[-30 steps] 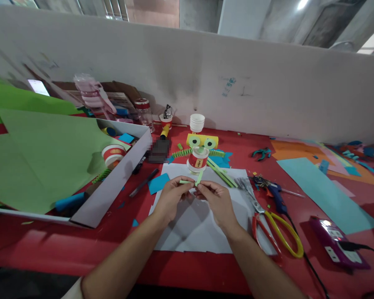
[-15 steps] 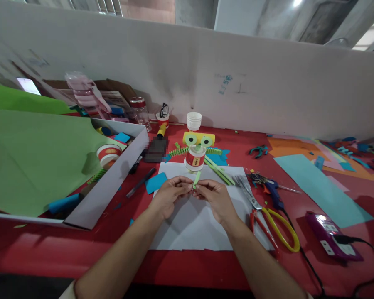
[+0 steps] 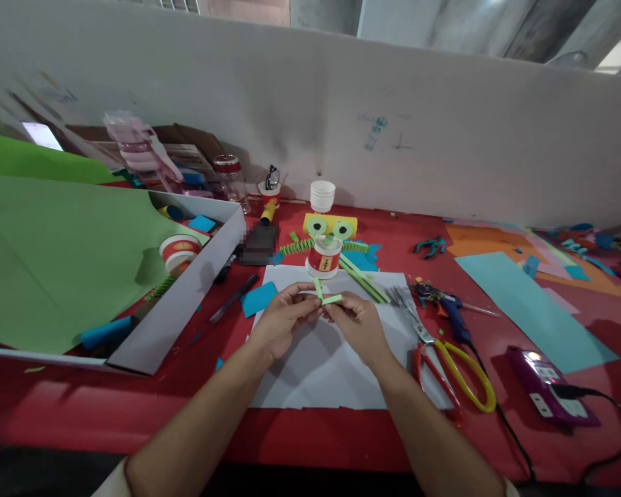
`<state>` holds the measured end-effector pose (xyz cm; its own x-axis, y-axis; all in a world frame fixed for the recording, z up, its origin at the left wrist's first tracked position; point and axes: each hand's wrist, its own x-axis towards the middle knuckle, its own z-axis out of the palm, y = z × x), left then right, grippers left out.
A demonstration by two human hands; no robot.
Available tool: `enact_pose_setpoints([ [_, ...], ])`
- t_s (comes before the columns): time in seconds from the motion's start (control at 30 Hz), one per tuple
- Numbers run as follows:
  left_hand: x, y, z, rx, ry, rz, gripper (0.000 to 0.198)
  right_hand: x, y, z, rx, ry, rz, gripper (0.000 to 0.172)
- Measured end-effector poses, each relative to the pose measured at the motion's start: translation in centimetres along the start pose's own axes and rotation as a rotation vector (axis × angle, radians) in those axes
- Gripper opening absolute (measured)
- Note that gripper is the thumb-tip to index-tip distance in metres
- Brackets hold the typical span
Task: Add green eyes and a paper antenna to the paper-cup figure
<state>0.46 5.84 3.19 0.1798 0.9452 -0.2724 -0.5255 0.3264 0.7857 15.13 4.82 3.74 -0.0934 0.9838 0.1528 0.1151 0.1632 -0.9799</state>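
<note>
Red desk (image 3: 279,442) pushed up against a pale wall (image 3: 460,145), crafty clutter all over it, and right in the middle both hands are busy with skinny green strips (image 3: 333,299). Left hand (image 3: 284,321) has thumb and fingers pinched on them where they meet, right hand (image 3: 359,324) is closed on them from the other side, tips almost touching. Fingertip grip makes sense to me, since paper that narrow would crumple in a fist. One end pokes up toward the cup (image 3: 323,259), the other points right.

White paper (image 3: 326,373) sits under it all, probably to keep the desk clean. Loose strips (image 3: 365,279) lie just beyond the right hand, with scissors (image 3: 419,326) and a glue gun (image 3: 458,324) off to that side, I'd guess so they're easy to grab.

Stuff I can't make out: whether it's one bent strip or two crossed, because the fingers cover the join. Can't tell either if the yellow roll (image 3: 336,226) with the eyes is stuck to the cup or just behind it. Some dark thing (image 3: 259,243) is pixelated out, and the box (image 3: 186,304) runs off the left edge.
</note>
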Motion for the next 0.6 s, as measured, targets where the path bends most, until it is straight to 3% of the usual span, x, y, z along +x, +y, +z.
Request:
enact_pose_setpoints([
  [0.17,0.07,0.05,-0.01,-0.105,-0.030,-0.065,0.022,-0.10,0.09,-0.13,0.032,-0.026,-0.045,0.007],
  [0.33,0.24,0.03,-0.40,-0.146,-0.010,-0.188,0.028,-0.04,-0.18,-0.22,-0.031,0.011,-0.091,0.004],
  [0.6,-0.10,0.39,-0.40,-0.098,-0.096,-0.170,0.033,-0.03,-0.36,-0.36,-0.160,0.007,-0.256,0.009],
])
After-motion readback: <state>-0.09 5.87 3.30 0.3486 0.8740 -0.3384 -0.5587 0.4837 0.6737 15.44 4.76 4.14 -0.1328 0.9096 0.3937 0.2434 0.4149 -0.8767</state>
